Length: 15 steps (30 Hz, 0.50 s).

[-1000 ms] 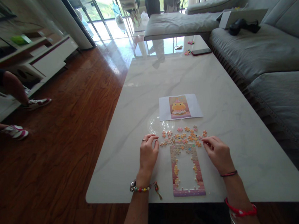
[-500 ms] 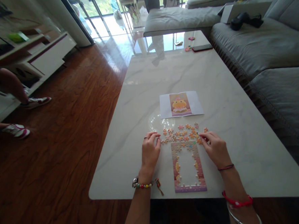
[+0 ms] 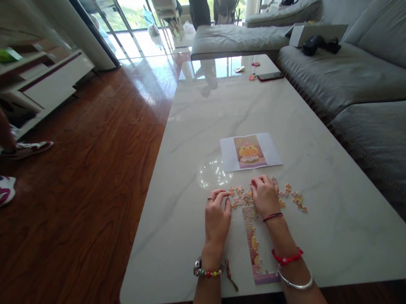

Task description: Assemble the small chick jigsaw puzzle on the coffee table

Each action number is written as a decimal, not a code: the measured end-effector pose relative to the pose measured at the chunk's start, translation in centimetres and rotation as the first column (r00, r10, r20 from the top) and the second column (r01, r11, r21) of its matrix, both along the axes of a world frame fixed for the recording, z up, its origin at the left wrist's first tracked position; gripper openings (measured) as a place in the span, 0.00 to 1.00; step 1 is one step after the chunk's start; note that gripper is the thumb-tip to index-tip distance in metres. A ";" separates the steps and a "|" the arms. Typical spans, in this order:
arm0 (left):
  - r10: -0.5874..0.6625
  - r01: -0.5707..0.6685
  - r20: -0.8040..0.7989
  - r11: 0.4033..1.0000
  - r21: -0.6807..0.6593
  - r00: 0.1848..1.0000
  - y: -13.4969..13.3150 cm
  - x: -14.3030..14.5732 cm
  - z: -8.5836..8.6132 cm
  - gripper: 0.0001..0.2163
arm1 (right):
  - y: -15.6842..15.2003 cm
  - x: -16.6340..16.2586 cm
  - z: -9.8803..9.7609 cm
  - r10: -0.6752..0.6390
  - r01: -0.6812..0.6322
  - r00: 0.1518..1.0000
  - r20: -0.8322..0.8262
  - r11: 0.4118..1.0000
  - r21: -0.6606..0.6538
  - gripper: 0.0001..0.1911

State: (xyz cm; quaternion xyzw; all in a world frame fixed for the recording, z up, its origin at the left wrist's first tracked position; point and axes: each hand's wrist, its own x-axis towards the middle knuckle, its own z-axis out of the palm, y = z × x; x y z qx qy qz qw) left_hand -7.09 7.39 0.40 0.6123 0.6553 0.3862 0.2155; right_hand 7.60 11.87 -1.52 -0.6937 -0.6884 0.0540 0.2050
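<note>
My left hand (image 3: 216, 219) rests beside the left edge of the loose jigsaw pieces (image 3: 240, 198), fingers loosely bent and a gap between thumb and forefinger. Over the middle of the pieces is my right hand (image 3: 266, 197), thumb and fingers drawn together; whatever is between its fingertips is hidden. Below the pieces lies the partly assembled jigsaw puzzle (image 3: 253, 247), a border around a bare middle. My right hand and forearm cover its right side. Beyond the hands, a paper sheet (image 3: 226, 153) bears a printed picture of a yellow character.
The white marbled table (image 3: 178, 214) stretches away from me. At its far end lie a dark phone (image 3: 270, 76) and small colourful items (image 3: 255, 64). A grey sofa (image 3: 375, 84) runs along the right. Another person's shoes (image 3: 31, 148) show on the wooden floor at left.
My right hand has moved left, from the right edge of the loose pieces to above their middle. A few pieces now lie spread farther right. My left hand keeps nearly the same pose.
</note>
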 end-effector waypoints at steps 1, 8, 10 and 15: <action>-0.004 0.004 0.006 1.000 -0.011 1.000 -0.1 -0.1 0.1 0.07 | 0.1 -0.1 -0.1 -0.006 0.006 1.000 0.006 1.000 -0.008 0.06; -0.033 0.035 0.026 0.997 -0.072 0.999 -0.4 -0.4 0.5 0.06 | 0.6 -0.1 -0.1 -0.004 0.003 1.000 -0.029 0.998 -0.060 0.05; -0.046 0.048 0.032 0.996 -0.077 0.998 -0.5 -0.4 0.5 0.07 | 0.6 -0.3 -0.1 -0.029 0.027 0.999 -0.034 0.997 -0.068 0.07; -0.084 0.088 0.052 0.994 -0.068 0.995 -0.7 0.3 0.4 0.06 | 0.5 -0.5 -0.2 -0.110 0.109 0.994 -0.028 0.994 -0.022 0.04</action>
